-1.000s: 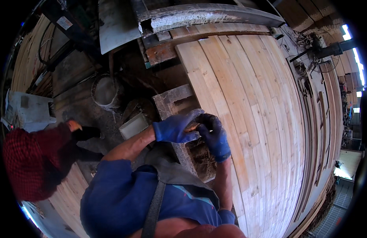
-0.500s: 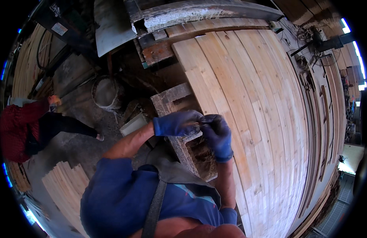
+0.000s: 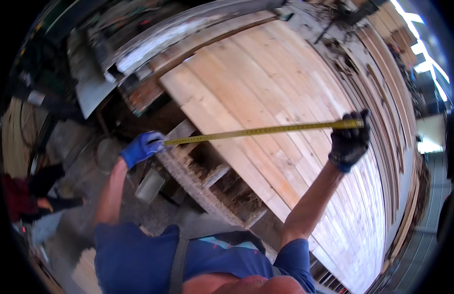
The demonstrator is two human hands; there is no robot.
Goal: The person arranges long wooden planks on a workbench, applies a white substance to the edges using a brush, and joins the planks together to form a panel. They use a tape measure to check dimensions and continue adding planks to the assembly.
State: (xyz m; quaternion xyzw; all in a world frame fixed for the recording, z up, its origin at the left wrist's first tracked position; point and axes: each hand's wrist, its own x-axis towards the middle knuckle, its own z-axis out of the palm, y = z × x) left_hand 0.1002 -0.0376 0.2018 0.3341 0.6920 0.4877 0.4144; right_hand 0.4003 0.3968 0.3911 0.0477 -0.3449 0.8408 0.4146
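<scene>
A yellow tape measure [image 3: 256, 131] is pulled out between my two hands and stretches slantwise over the edge of a large panel of joined light boards [image 3: 237, 93]. My left hand [image 3: 142, 148], in a blue glove, is closed on the tape's end, left of the panel and above the rough frame. My right hand [image 3: 351, 138], in a dark, stained glove, is raised over the panel's far right side. It grips the other end of the tape; the case is mostly hidden by the fingers.
A rough, crusted frame [image 3: 197, 181] with open bays runs under the panel's near left edge. Behind the panel lies a heavy beam [image 3: 188, 32]. Long strips of wood [image 3: 384, 112] are stacked on the right. At the far left stands another person [image 3: 21, 201] in dark red.
My hands, close together before, have spread wide apart, left hand leftward and right hand rightward, drawing out the yellow tape. The whole view has tilted and shifted.
</scene>
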